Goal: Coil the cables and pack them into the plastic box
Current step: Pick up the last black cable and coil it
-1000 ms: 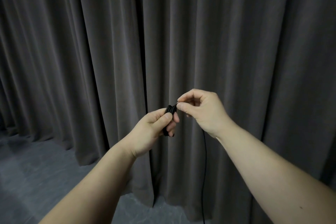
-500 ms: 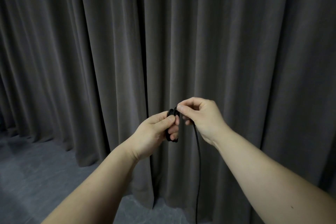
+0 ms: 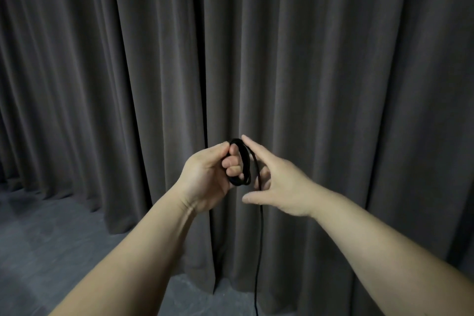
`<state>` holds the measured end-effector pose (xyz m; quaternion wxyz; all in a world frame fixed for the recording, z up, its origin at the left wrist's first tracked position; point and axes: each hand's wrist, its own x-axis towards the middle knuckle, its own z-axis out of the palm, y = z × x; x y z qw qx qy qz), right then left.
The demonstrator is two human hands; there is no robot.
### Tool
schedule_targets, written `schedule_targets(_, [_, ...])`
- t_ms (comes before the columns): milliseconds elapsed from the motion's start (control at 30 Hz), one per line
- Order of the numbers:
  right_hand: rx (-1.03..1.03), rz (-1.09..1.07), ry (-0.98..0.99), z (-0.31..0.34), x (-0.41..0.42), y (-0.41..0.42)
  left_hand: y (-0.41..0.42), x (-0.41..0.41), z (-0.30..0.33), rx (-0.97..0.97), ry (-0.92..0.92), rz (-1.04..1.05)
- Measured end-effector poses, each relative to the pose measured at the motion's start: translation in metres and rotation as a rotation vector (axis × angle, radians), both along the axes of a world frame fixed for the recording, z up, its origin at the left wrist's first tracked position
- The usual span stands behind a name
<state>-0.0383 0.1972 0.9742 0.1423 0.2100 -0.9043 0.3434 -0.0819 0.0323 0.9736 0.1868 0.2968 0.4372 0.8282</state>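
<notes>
Black cable (image 3: 242,161) coil gripped in left hand (image 3: 209,174), unlabelled

A dark grey-brown curtain (image 3: 333,59) hangs in heavy vertical folds across the full width of the view. Its hem meets a grey floor (image 3: 51,251), visible at lower left and in a strip along the bottom edge. The floor surface shows faint mottled patches. Lighting is dim.
</notes>
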Motion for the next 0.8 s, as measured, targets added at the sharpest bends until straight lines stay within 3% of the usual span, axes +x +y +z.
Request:
schedule_targets(133, [-0.083,-0.005,0.061,0.001,-0.003,0.002,0.005,0.003,0.001,-0.064,0.051,-0.010])
schedule_targets(533, [-0.250,0.054,-0.054,-0.007,-0.007,-0.003,0.006,0.010,-0.007,-0.120,0.121,0.058])
schedule_targets(800, [-0.273,0.064,-0.087,-0.013,-0.007,-0.007,0.001,0.006,-0.012,-0.244,0.329,0.080])
